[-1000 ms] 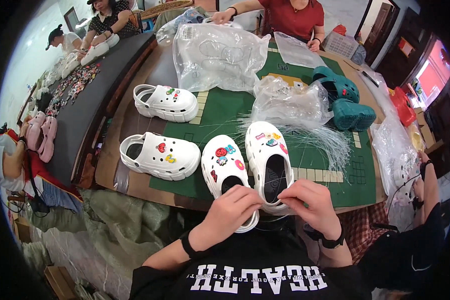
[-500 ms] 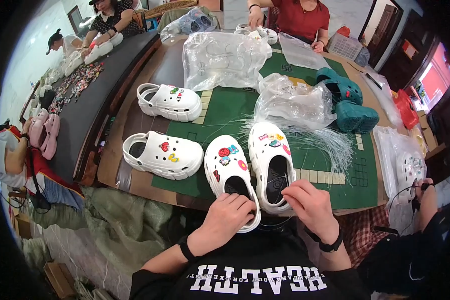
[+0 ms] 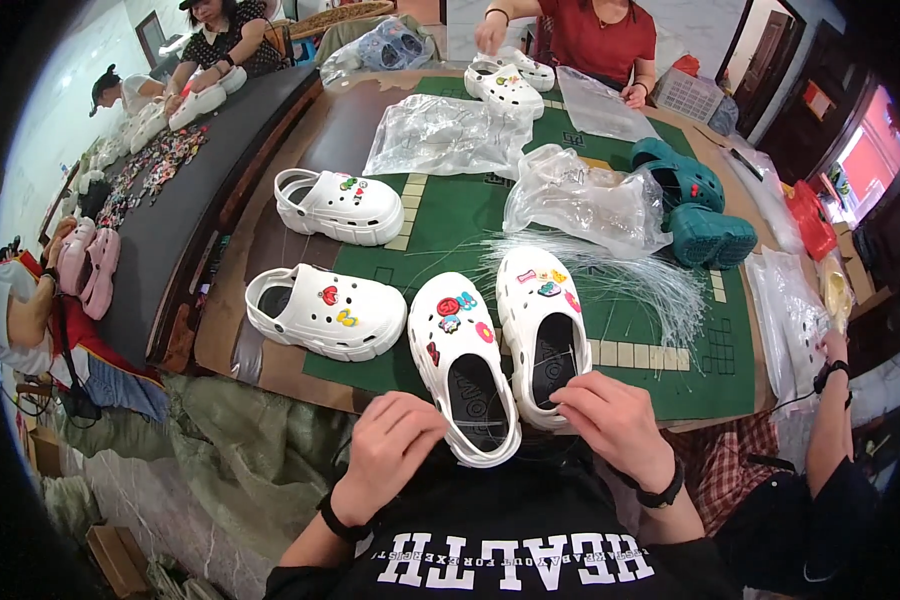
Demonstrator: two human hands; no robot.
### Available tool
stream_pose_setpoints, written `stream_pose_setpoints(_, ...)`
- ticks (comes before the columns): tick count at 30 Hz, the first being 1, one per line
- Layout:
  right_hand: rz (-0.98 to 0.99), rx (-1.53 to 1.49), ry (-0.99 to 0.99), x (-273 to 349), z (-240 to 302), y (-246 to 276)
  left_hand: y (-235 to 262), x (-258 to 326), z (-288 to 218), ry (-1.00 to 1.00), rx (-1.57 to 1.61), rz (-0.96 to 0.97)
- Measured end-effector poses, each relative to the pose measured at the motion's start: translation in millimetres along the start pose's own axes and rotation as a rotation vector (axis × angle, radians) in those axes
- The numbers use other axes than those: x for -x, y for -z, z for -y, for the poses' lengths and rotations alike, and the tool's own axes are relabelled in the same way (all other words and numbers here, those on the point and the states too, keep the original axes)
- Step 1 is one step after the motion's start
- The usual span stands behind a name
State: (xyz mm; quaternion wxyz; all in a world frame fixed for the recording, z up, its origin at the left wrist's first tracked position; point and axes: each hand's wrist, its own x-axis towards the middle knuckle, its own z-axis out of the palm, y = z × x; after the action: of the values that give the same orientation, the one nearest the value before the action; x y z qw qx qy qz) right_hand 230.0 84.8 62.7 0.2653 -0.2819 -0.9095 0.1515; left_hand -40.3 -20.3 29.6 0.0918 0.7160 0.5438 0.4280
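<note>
Two white clogs with colourful charms stand side by side before me, toes away: the left clog (image 3: 462, 355) and the right clog (image 3: 544, 335). My left hand (image 3: 395, 445) is closed in a pinch beside the left clog's heel, on what looks like a thin clear plastic strand reaching into the shoe. My right hand (image 3: 615, 425) is pinched at the right clog's heel rim; what its fingertips hold is too small to make out. A bundle of clear plastic strands (image 3: 650, 295) lies beyond the right clog.
To the left lie two more white clogs, the nearer clog (image 3: 335, 312) and the farther clog (image 3: 345, 205). Clear plastic bags (image 3: 450, 140) and teal clogs (image 3: 710, 235) are farther off. Co-workers handle shoes at the far side, far left and right.
My left hand has come off the left clog's heel, moving left into a pinch. My right hand has shifted slightly left. Across the table, a clear bag has sunk flatter.
</note>
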Motion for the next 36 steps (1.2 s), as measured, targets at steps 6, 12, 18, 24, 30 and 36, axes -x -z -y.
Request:
stream_pose_setpoints(6,0.112,0.041,0.116,-18,8,-13,-3,-4,-7,-0.062,0.232,0.195)
stream_pose_setpoints(12,0.181,0.124,0.08,-15,9,-18,-3,2,6,0.063,0.217,0.058)
stream_pose_setpoints(18,0.204,0.229,0.043,-28,20,-25,-7,13,9,0.402,0.341,-0.195)
stream_pose_setpoints(24,0.327,0.191,0.049,-38,17,-26,-5,17,17,0.329,0.361,-0.199)
stream_pose_setpoints(30,0.139,0.035,-0.126,-25,-3,-15,-13,5,10,0.46,0.336,-0.289)
stream_pose_setpoints(36,0.067,0.156,0.04,-35,-3,-18,-29,-2,3,0.022,0.086,-0.109)
